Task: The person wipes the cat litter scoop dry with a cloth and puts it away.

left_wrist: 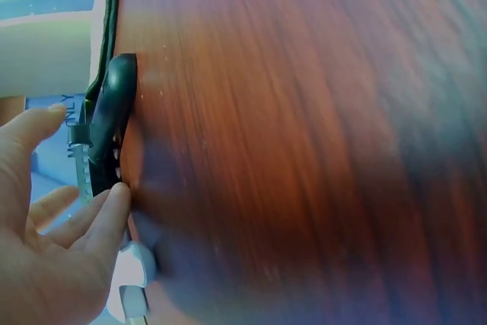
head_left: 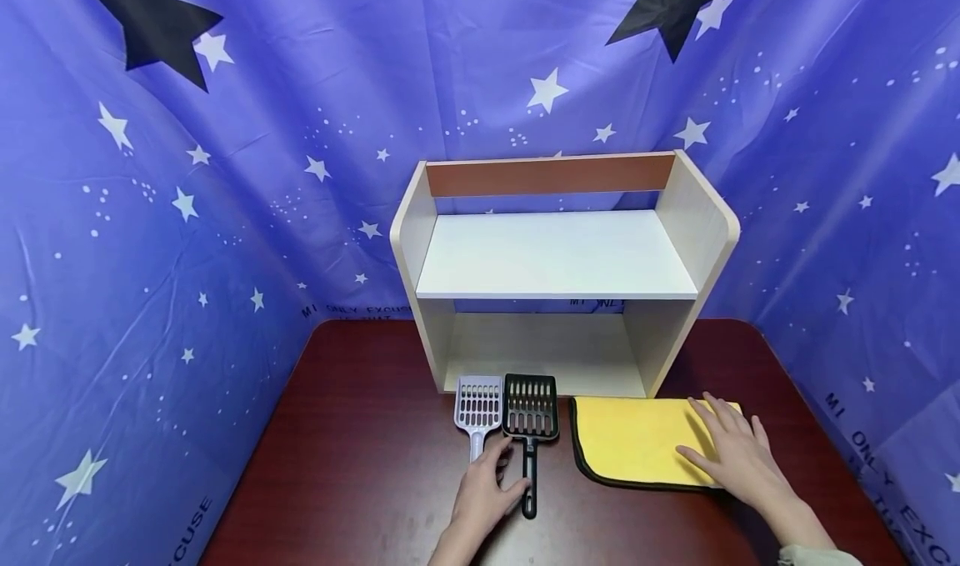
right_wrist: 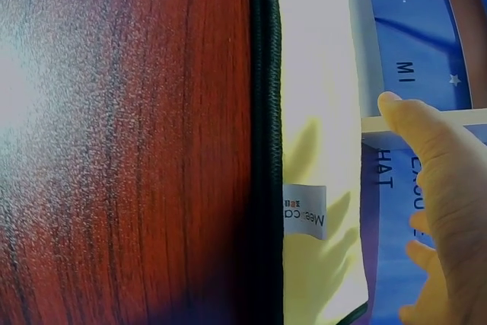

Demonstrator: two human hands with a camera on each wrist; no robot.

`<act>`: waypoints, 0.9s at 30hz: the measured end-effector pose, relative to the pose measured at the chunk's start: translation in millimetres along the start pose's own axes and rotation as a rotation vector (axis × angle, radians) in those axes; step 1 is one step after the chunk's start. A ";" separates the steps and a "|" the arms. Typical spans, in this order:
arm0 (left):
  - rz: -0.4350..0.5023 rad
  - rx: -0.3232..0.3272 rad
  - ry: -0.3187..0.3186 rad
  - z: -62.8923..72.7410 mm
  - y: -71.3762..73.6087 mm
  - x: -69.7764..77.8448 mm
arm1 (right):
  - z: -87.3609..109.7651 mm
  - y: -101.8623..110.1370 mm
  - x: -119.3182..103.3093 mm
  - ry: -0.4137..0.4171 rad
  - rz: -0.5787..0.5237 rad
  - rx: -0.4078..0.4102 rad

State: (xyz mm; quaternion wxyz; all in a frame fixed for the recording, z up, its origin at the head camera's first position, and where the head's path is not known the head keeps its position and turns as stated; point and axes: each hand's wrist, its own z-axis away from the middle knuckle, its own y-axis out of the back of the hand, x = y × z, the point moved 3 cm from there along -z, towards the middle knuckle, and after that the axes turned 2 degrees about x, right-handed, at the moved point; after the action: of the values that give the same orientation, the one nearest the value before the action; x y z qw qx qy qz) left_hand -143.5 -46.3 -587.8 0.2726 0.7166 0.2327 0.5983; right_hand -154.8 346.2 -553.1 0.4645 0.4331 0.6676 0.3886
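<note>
Two slotted litter scoops lie side by side on the table, heads toward the shelf: a grey scoop (head_left: 477, 444) and, to its right, a black scoop (head_left: 530, 466). My left hand (head_left: 480, 493) is low over their handles, thumb and fingers spread around the black one without closing on it. In the left wrist view a fingertip is close to the black handle (left_wrist: 114, 100); contact is unclear. Right of the scoops lies a folded yellow cloth (head_left: 630, 441) with dark edging. Over its right part hovers my right hand (head_left: 738, 458), fingers spread, casting shadows on the cloth (right_wrist: 313, 58).
A small two-tier shelf (head_left: 555, 253) of pale wood stands behind the scoops and cloth, its front close to them. The dark red table (head_left: 337, 466) reaches out to the left. Blue star-patterned curtains (head_left: 247, 174) hang around the back and sides.
</note>
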 end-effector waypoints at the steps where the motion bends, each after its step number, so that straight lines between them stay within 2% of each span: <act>1: 0.033 0.004 0.008 -0.8 -0.7 -0.2 | 0.1 -0.2 -0.1 0.000 -0.001 0.002; 3: 0.088 0.009 0.026 -2.4 -1.7 -0.5 | 0.5 -0.5 -0.2 -0.001 -0.003 0.004; 8: 0.129 0.022 0.059 -6.4 -4.4 -1.2 | 1.0 -1.2 -2.1 -0.007 -0.003 0.003; 19: 0.258 -0.004 0.143 -7.7 -10.6 -1.0 | 0.5 -3.2 -0.8 -0.017 -0.002 -0.014; 27: 0.242 -0.007 0.189 -11.1 -13.8 2.1 | -4.6 -9.3 0.7 -0.012 -0.013 -0.012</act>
State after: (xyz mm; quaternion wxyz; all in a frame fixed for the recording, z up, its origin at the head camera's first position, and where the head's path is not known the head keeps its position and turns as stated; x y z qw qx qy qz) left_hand -154.1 -33.4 -594.0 0.1779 0.6788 0.1671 0.6926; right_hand -161.3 343.3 -560.6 0.4735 0.4281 0.6655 0.3869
